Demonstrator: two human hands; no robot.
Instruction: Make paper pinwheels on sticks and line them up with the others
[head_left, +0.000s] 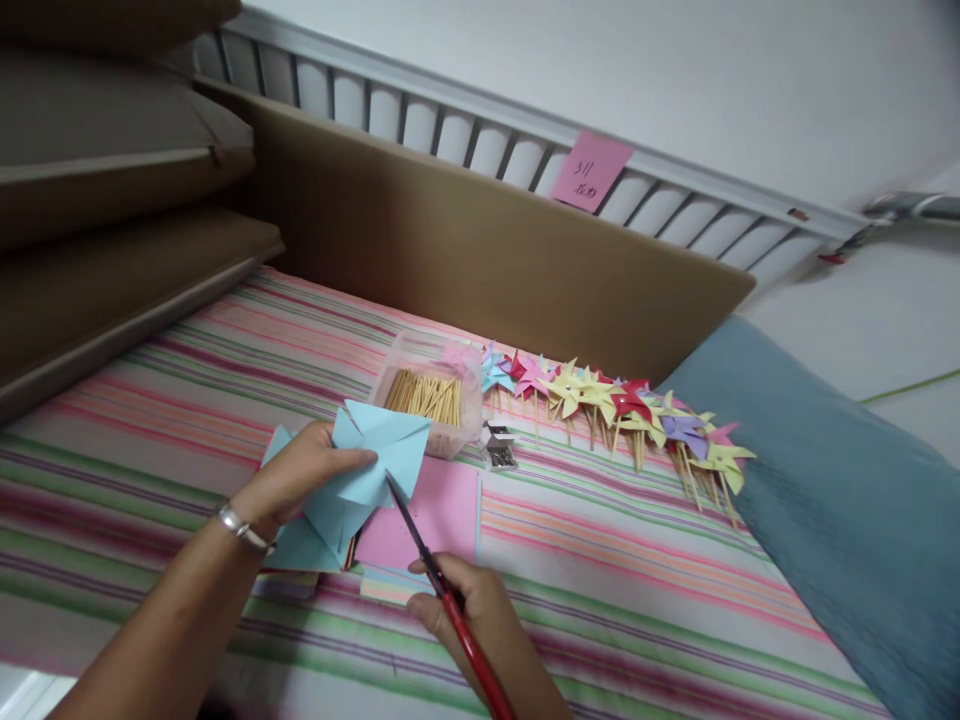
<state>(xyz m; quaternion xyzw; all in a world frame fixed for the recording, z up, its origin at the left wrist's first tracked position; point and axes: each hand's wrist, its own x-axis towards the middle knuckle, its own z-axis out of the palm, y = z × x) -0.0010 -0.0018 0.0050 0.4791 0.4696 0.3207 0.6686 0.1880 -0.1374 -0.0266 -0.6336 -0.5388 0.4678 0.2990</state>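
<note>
My left hand [304, 470], with a silver bracelet at the wrist, pinches a light blue paper square [382, 425] with slits running inward from its corners. Scissors [409, 520] with red handles and narrow dark blades are gripped in my right hand [480, 610]. Their tips meet the paper's lower right part, near a slit. Below my left hand lie more blue paper sheets [322, 530], partly covered by it. A stack of pink paper [442, 510] rests just to the right, behind the scissors.
A clear plastic box [469, 400] holds many thin wooden sticks [424, 397]. Beside it sits a small open box of pins [500, 450]. A row of colourful paper pinwheels [634, 400] lies along a cardboard panel [450, 230]. Large brown packages [112, 270] are piled at left; blue fabric [817, 480] lies right.
</note>
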